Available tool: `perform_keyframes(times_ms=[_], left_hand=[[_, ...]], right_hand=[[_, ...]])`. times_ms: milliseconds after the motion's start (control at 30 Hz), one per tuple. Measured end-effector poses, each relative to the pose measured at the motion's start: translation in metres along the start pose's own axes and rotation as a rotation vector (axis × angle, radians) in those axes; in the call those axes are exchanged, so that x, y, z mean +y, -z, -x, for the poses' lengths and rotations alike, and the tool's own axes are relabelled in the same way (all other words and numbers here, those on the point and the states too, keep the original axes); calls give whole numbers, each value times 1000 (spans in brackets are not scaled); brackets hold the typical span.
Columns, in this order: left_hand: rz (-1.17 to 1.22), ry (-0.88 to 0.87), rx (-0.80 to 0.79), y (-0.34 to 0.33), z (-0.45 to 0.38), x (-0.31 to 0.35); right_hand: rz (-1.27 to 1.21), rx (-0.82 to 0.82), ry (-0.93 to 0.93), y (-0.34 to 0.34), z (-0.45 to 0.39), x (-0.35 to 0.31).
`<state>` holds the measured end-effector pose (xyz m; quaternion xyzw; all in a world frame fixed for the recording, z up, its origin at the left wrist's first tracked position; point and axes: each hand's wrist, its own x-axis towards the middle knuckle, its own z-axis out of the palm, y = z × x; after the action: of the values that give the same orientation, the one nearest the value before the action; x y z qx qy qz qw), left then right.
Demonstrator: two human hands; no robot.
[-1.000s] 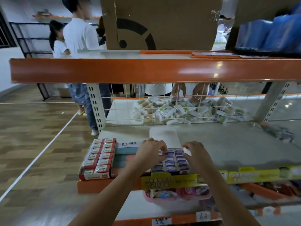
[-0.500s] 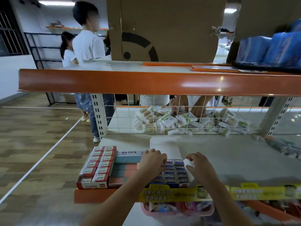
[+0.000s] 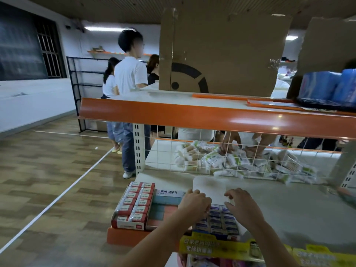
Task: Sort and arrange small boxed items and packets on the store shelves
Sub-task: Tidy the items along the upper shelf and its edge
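Both hands on blue boxes [image 3: 216,220], front edge of shelf [image 3: 289,212]. L hand [image 3: 194,204] fingers curled over tray's left side, grip unclear. R hand [image 3: 240,206] fingers spread, tips on white flap [image 3: 209,187] behind boxes. Red boxes [image 3: 134,205] at shelf's left end, teal box [image 3: 167,197] between. Packets [image 3: 231,160] heaped behind wire grid [image 3: 202,151].

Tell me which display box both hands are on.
The blue-and-white box, rightmost of three; left hand and right hand rest there, not on the red box.
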<state>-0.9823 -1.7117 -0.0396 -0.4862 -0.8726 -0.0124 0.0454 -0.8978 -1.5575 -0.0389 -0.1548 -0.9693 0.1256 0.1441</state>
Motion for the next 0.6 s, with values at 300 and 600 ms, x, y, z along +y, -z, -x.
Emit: perform_keyframes(times_ms=[300, 600], left_hand=[[-5, -81, -26, 21, -7, -5], [-53, -291, -74, 38, -64, 98]], right_hand=[[108, -17, -43, 15, 19, 3], [212, -55, -261, 71, 67, 79]])
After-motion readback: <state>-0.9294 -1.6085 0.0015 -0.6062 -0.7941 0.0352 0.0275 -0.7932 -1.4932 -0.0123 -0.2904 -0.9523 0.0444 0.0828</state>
